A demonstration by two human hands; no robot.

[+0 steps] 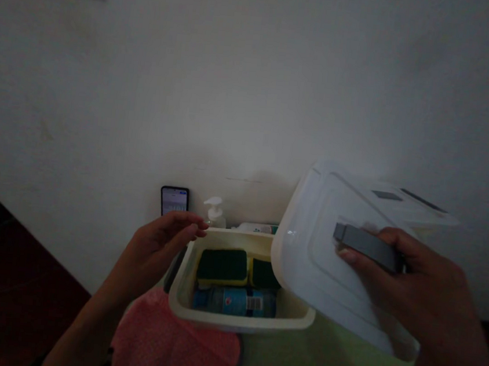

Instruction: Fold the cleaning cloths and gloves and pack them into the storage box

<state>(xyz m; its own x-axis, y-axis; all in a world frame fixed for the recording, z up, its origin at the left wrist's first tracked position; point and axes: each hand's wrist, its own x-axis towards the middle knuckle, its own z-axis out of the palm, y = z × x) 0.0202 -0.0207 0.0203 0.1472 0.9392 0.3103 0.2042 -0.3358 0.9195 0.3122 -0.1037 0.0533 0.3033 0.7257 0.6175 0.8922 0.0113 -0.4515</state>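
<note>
My right hand [409, 282] grips the grey handle [366, 245] of a white lid [307, 248], which hangs tilted over the right end of a cream plastic bin [238, 321]. Inside the bin are two green and yellow sponges, the larger sponge [222, 267] on the left and a smaller-looking sponge [264, 273] partly behind the lid. In front of them a clear bottle [236, 301] with a blue label lies on its side. Near the bin's back left corner is my left hand [164, 241], fingers loosely curved and apart, with nothing in it.
Behind the bin stand a phone [174, 200] and a white pump bottle [213, 210] against the wall. A white container [257, 228] lies by them, largely hidden. Another white lidded box [408, 203] is at the right. A pink cloth [175, 344] lies in front on the green surface [295, 363].
</note>
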